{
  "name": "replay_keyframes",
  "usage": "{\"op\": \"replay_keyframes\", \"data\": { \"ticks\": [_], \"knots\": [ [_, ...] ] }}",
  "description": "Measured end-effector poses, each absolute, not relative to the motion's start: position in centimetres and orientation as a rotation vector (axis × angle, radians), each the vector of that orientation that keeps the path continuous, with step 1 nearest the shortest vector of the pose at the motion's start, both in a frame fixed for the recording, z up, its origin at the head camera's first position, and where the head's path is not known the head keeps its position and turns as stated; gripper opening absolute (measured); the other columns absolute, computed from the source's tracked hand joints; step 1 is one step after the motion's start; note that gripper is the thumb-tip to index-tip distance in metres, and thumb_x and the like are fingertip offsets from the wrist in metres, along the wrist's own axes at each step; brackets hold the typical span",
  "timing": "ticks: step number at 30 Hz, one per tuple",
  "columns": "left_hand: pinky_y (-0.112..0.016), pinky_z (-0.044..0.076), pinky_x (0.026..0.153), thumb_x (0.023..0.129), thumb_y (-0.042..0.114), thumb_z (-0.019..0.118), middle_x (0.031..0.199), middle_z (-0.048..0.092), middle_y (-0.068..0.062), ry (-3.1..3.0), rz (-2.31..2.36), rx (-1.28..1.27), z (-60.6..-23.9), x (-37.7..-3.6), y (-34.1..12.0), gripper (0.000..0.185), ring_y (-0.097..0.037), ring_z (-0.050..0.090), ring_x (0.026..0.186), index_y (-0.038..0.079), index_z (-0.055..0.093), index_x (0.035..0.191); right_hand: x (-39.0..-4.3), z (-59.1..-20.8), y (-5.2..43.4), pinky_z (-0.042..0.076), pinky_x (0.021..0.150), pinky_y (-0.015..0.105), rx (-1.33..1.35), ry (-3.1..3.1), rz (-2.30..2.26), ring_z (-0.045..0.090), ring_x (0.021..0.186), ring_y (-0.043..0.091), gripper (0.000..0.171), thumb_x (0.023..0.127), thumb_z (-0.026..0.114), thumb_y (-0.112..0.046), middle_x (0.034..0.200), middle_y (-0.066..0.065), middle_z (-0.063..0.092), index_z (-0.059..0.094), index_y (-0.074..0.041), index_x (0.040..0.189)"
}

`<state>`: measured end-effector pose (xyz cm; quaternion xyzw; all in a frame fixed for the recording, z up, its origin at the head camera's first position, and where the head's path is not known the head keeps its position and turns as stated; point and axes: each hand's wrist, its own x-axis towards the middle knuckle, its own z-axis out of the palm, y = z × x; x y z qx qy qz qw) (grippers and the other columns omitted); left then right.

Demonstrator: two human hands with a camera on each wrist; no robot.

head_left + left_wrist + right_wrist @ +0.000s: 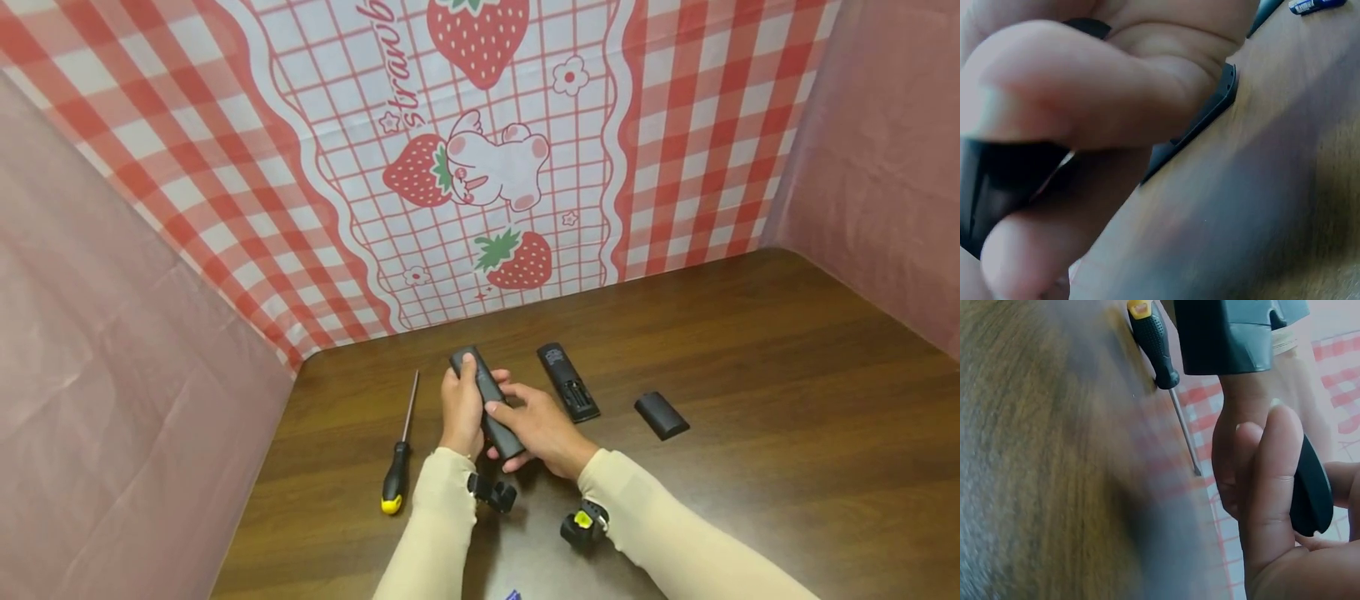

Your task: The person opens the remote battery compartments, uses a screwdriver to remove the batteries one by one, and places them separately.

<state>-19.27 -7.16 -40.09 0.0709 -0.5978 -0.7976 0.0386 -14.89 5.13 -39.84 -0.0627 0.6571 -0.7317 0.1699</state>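
Observation:
A dark grey remote control (486, 387) is held above the table with its plain side up. My left hand (461, 410) grips its upper part, the thumb lying along the top face. Around its lower half curl the fingers of my right hand (546, 427), with that thumb pressed on the face. The end of the remote (1311, 494) shows between fingers in the right wrist view. In the left wrist view, the left hand's fingers (1085, 87) hide most of it. Right of the hands lies a second black remote (558, 367), its battery compartment uncovered.
A black curved cover (662, 415) lies farther right on the wooden table (757, 358). On the left is a screwdriver (397, 477) with a black and yellow handle. A blue battery (1315, 5) lies on the table. A checked strawberry cloth (675, 150) hangs behind.

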Motion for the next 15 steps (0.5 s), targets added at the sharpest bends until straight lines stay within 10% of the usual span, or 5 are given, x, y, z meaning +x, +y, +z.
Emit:
{"op": "replay_keyframes", "data": {
  "ticks": [15],
  "knots": [
    [-0.046,0.054,0.087,0.110,0.037,0.036,0.097,0.074,-0.017,-1.733,-2.497,0.307,-40.33,-19.19,-7.23,0.039,-0.036,0.070,0.100,0.003,0.041,0.128,-14.72,-39.06,5.43,0.057,0.050,0.039,-0.138,2.019,-1.981,0.071,0.068,0.033,0.039,0.098,0.065,-0.018,0.089,0.021,0.067,0.051,0.007,0.123]
  ]
}}
